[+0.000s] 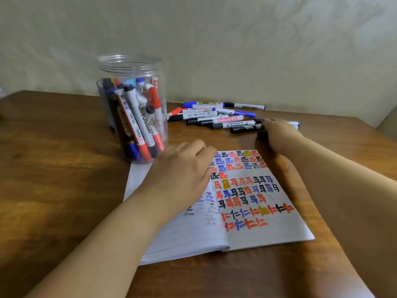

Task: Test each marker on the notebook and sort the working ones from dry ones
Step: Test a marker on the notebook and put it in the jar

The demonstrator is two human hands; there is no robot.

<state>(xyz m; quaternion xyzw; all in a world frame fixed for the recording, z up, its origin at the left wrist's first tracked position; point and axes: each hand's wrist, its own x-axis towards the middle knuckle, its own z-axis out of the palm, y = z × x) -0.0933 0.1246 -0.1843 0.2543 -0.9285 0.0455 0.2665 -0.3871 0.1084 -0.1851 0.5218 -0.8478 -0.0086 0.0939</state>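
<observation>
Right hand curled round a black marker beside loose markers near the table's far edge; left hand relaxed, flat on the open paper notebook at the near edge; clear ribbed plastic jar of cylindrical markers at the notebook's far left corner

- A home room, most likely, is showing here: a dark wooden table is sitting right against a pale wall with a faint leafy pattern (wallpaper or textured paint, hard to tell).
- A clear plastic jar and an open notebook are lying on it, suggesting a household desk.
</observation>
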